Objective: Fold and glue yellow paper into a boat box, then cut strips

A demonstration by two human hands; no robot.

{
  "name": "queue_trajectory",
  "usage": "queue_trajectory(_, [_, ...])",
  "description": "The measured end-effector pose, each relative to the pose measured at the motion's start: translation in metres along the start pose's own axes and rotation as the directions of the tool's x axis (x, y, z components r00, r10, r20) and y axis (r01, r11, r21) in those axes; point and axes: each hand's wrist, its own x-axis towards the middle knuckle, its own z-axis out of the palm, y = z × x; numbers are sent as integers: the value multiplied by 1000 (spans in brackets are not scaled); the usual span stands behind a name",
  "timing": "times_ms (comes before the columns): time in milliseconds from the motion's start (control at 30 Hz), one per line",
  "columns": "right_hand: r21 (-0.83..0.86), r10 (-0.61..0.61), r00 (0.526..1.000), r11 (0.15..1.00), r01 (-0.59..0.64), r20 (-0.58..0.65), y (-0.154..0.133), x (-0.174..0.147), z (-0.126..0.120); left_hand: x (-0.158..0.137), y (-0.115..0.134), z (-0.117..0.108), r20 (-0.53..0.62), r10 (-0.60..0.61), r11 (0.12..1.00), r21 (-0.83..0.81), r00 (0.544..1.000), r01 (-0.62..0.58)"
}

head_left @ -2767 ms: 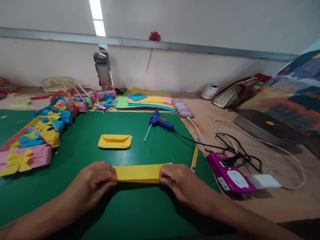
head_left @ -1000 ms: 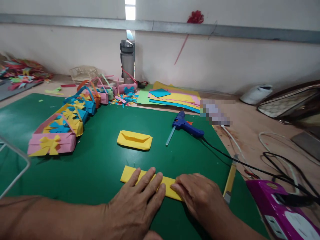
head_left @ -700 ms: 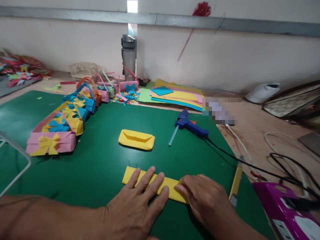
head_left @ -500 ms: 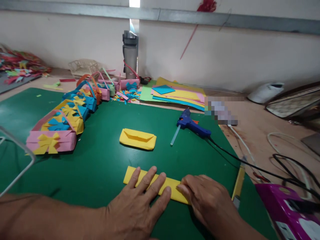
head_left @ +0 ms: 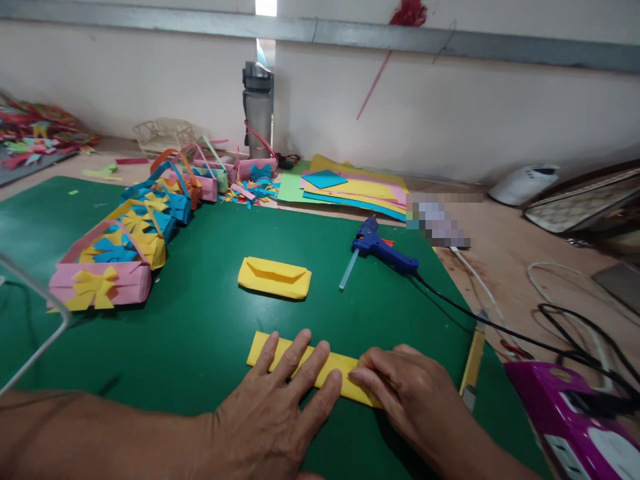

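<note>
A folded strip of yellow paper [head_left: 345, 365] lies at a slant on the green mat. My left hand [head_left: 285, 390] rests flat across its middle, fingers spread. At the strip's right end, my right hand [head_left: 407, 393] is closed, thumb and bent fingers pressed together on the paper; its fingertips are partly hidden. Beyond both hands sits a small folded yellow paper box [head_left: 275, 279] with a slit-like opening on top. To the right of that box, a blue glue gun [head_left: 383, 248] lies with a clear glue stick poking out of its back.
Finished paper baskets with bows, a pink one [head_left: 100, 283] in front, line the left. Coloured paper sheets [head_left: 357, 180] and a grey bottle [head_left: 259, 110] stand at the back. A yellow cutter [head_left: 473, 360], black cable [head_left: 465, 308] and purple power box [head_left: 560, 413] are at right.
The view has shifted very slightly. My right hand's thumb and fingers have slid a little to the left along the yellow strip; my left hand stays put.
</note>
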Motion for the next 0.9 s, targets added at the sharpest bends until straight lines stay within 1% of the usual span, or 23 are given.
queue_trajectory(100, [-7,-17,1000,1000,17,-14,-1,1,-1,-1,-1,1,-9,6,1000,14,1000,-5])
queue_trajectory(267, [-23,-55,998,998,54,-30,-1,3,-1,-4,-2,4,-60,0,1000,22,998,1])
queue_trajectory(433, [-92,-127,990,988,121,-57,1,4,2,0,-1,2,-7,-11,1000,3,1000,11])
queue_trajectory(500, [-124,-156,985,981,147,-69,2,4,4,1,-1,1,-8,-11,1000,9,1000,11])
queue_trajectory(700, [-191,-179,979,969,159,-94,1,6,5,-3,-2,2,-100,26,999,44,995,-21])
queue_trajectory(900, [-252,-204,975,952,176,-88,1,8,3,-5,-4,3,-95,47,998,33,994,-44])
